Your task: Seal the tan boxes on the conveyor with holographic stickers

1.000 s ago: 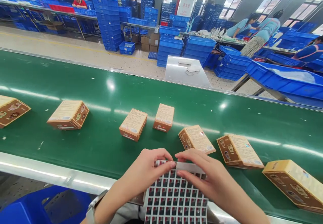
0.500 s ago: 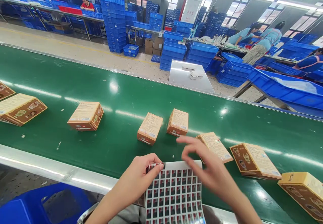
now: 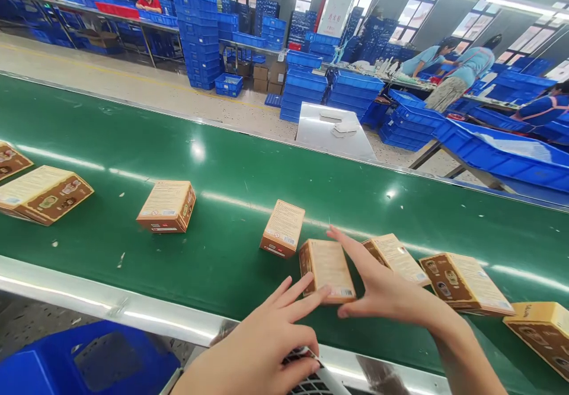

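Small tan-and-brown printed cardboard box lying flat on the glossy green conveyor belt, near its front edge, printed text face up, long axis running away from the body and tilted slightly leftward at the far end, dark brown side panel facing left. Right hand laid along the box's right side, fingers stretched out flat and spread, thumb at the near right corner, touching rather than wrapped around. Left hand low at the near edge, index and middle fingers extended toward the box's near left corner, tips touching or just short of it, cannot tell which; remaining fingers curled over a white sheet of small red-and-black stickers, mostly hidden under the palm. More boxes of the same kind strung along the belt: one upright-lying just beyond to the left, another just right of the right hand. Stacked blue plastic crates across the aisle.
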`<state>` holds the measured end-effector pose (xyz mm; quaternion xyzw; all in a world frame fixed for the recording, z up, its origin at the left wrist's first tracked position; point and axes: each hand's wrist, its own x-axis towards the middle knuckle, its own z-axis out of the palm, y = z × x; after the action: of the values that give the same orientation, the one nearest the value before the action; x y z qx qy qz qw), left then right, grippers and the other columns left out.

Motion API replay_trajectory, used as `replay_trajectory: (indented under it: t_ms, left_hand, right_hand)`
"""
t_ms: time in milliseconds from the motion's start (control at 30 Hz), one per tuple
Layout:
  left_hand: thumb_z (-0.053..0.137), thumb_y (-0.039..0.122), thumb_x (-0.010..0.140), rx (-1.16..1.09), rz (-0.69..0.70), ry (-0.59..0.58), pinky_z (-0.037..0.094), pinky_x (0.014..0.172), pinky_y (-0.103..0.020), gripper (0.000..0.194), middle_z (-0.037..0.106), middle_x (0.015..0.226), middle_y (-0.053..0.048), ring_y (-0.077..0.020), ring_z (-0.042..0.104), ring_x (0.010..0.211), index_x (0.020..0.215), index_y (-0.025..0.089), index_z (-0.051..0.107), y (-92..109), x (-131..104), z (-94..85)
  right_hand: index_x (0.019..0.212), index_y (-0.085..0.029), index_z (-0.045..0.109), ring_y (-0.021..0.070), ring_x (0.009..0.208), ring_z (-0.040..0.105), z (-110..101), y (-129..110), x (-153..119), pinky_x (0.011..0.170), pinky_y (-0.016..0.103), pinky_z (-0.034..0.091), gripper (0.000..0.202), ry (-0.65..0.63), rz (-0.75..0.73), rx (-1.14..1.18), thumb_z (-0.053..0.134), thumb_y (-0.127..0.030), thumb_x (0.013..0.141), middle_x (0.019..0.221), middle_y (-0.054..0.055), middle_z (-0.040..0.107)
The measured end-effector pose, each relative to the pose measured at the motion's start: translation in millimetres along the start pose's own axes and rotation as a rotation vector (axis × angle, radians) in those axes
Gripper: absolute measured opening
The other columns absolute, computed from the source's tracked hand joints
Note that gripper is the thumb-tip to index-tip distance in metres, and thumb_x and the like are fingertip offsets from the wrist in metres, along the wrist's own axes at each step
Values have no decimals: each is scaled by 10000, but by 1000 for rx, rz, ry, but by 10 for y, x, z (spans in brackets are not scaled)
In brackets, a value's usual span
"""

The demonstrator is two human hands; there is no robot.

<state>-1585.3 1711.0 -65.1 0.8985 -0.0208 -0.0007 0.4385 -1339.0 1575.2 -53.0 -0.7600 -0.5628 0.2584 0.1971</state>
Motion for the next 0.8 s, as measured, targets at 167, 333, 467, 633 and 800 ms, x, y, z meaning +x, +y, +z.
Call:
replay_trajectory:
  t_ms: [167,333,467,633,800]
  left_hand:
    - [598,182,921,73,112,20,210,1262,-398,103,278,1623,-39,-240,236,1507,857,177,678,-53,202,152]
    - [599,170,925,167,112,-17,252,1252,-418,109,274,1624,-38,-248,231,1510,842,169,670,3,323,197]
    - [603,177,925,177,108,-50,259,1248,-423,130,289,1619,-23,-243,253,1505,817,173,674,64,393,196]
    - [604,192,923,181,125,-62,237,1252,-423,134,308,1614,-51,-239,243,1508,825,168,693,68,483,263]
    - [617,179,905,136,189,-37,223,1248,-436,119,300,1617,-65,-256,244,1508,827,168,706,59,570,340]
  right_hand:
    - [1292,-286,570,285,1392,446,288,-47,-325,1141,537,380,459,539,119,604,663,-456,877,1511,81,476]
    - [1001,-213,705,311,1262,577,645,-27,-296,1079,496,464,335,730,400,996,737,-487,812,1353,101,630]
    - [999,-212,698,317,1216,603,711,-45,-315,972,455,546,358,765,463,1066,745,-500,793,1321,92,647]
    - [926,-196,656,291,1059,666,660,4,-349,937,453,537,373,821,466,747,710,-544,801,1218,114,683]
    - [1111,-202,525,268,872,704,516,72,-392,824,444,565,536,891,529,454,719,-572,775,964,103,727]
